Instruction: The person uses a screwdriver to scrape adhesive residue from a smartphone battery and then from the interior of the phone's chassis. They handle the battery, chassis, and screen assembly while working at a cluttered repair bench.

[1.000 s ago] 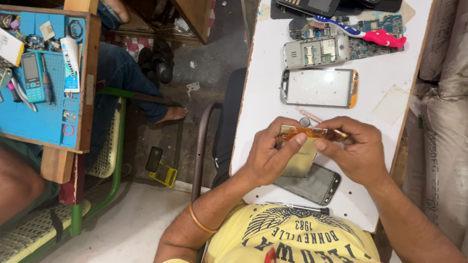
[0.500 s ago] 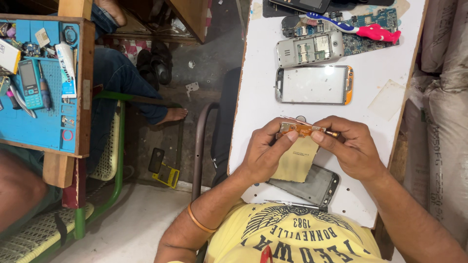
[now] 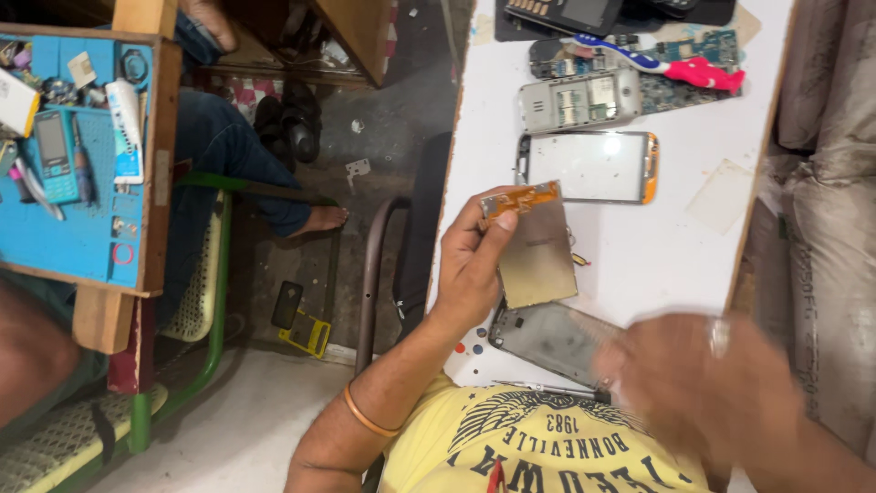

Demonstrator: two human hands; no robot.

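My left hand (image 3: 474,265) holds up a flat display module (image 3: 537,260) with an orange flex cable (image 3: 520,199) at its top, gripped by thumb and fingers at its left edge. My right hand (image 3: 698,383) is blurred, low at the right and apart from the module, over the near table edge; what it holds cannot be told. Beneath the module a grey phone frame (image 3: 547,340) lies on the white table (image 3: 675,256). Beyond it lies a phone front with an orange rim (image 3: 589,166).
Further back lie an open grey phone body (image 3: 579,100), a circuit board (image 3: 689,59) and a red-and-blue toothbrush (image 3: 666,66). At left, another person's leg (image 3: 228,155) passes beside a blue work mat (image 3: 64,173) with a handset and tools. A chair frame (image 3: 370,274) stands left of the table.
My right hand has let go of the flex cable and dropped back toward me. The left hand alone now holds the module, lifted and tilted.
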